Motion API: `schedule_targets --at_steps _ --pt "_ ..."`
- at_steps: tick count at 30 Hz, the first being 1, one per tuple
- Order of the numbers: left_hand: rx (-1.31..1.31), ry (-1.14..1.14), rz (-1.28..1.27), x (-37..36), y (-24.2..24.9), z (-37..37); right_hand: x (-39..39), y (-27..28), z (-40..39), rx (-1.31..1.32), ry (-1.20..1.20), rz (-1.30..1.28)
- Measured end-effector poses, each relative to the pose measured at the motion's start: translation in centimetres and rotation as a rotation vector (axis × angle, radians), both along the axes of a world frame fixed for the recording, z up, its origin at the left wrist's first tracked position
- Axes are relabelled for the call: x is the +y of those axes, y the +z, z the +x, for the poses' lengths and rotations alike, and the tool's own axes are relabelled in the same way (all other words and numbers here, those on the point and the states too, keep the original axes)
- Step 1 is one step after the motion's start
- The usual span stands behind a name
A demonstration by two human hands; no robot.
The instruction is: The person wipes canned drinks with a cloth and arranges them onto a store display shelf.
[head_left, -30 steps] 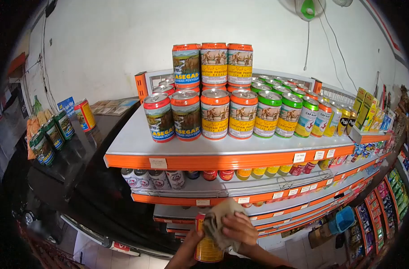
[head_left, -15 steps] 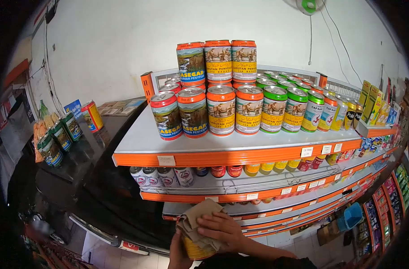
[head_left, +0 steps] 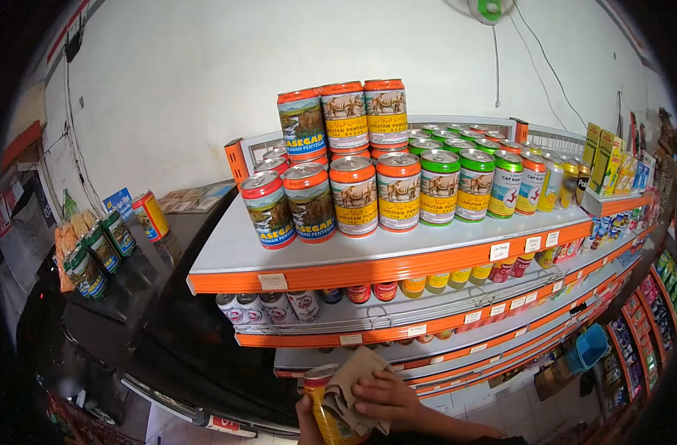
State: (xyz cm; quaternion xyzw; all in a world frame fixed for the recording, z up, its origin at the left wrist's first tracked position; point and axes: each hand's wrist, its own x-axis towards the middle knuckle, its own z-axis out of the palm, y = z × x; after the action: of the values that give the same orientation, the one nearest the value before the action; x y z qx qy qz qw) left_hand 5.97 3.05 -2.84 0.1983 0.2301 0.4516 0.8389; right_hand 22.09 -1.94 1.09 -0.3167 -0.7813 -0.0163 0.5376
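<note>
A yellow drink can with a red rim (head_left: 322, 404) is held tilted low in front of the shelf. My left hand (head_left: 306, 423) grips the can from its left side, mostly cut off by the bottom edge. A brown cloth (head_left: 359, 378) covers the can's right side. My right hand (head_left: 386, 399) presses that cloth against the can with bent fingers. Above and ahead, rows of drink cans (head_left: 353, 196) stand on the top shelf (head_left: 368, 258), with several stacked higher at the back.
On the dark counter (head_left: 108, 311) at left stand green cans (head_left: 86, 271) and a yellow-red can (head_left: 150, 216). Lower shelves (head_left: 331, 334) hold more cans. Boxes (head_left: 609, 159) stand at the shelf's right end, and a blue basket (head_left: 588, 348) sits low at right.
The cloth has shifted from over the can's top to its right side, so the rim and yellow side now show. The view has tilted slightly, and both hands appear lower and farther right.
</note>
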Motion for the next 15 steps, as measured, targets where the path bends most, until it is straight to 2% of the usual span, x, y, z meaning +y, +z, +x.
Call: schedule_targets --at_steps 3,4,5,6,7,8,9,11,12,13,14,15 --pt "-0.036 0.095 -0.034 0.1 4.0 1.1 -2.1 -2.7 -0.2 -0.03 -0.009 -0.033" --pt "-0.04 0.091 -0.032 0.2 4.0 1.2 -2.5 -4.3 -0.6 -0.013 0.006 0.074" --pt "0.068 0.083 0.022 0.2 3.9 1.3 -2.7 -5.4 -0.8 0.007 0.022 0.179" --pt "0.177 0.075 0.077 0.4 3.9 1.4 -2.8 -5.5 -0.3 0.006 0.019 0.18" --pt "0.287 0.065 0.128 0.6 3.7 1.4 -3.2 -5.6 0.4 -0.029 -0.016 0.082" --pt "0.245 -0.049 0.193 1.5 2.3 1.3 -3.6 -5.7 0.8 -0.064 -0.049 -0.021" --pt "0.244 -0.05 0.183 1.2 1.0 1.1 -3.1 -5.9 1.0 -0.064 -0.049 -0.031" --pt "0.287 -0.197 0.329 0.3 2.5 1.9 -1.3 -6.2 1.3 0.097 -0.194 0.04" --pt "0.256 -0.184 0.33 1.0 -1.0 1.4 -1.0 -5.6 0.7 0.095 -0.19 0.037" --pt "0.253 -0.178 0.329 0.6 -0.3 1.2 -0.6 -4.9 -0.1 0.283 -0.213 0.038" --pt "0.38 -0.167 0.295 -0.1 0.7 0.9 -0.4 -4.5 -0.7 0.473 -0.235 0.037" --pt "0.504 -0.154 0.261 -0.6 2.0 0.8 -0.5 -5.0 -0.9 0.468 -0.226 0.037"
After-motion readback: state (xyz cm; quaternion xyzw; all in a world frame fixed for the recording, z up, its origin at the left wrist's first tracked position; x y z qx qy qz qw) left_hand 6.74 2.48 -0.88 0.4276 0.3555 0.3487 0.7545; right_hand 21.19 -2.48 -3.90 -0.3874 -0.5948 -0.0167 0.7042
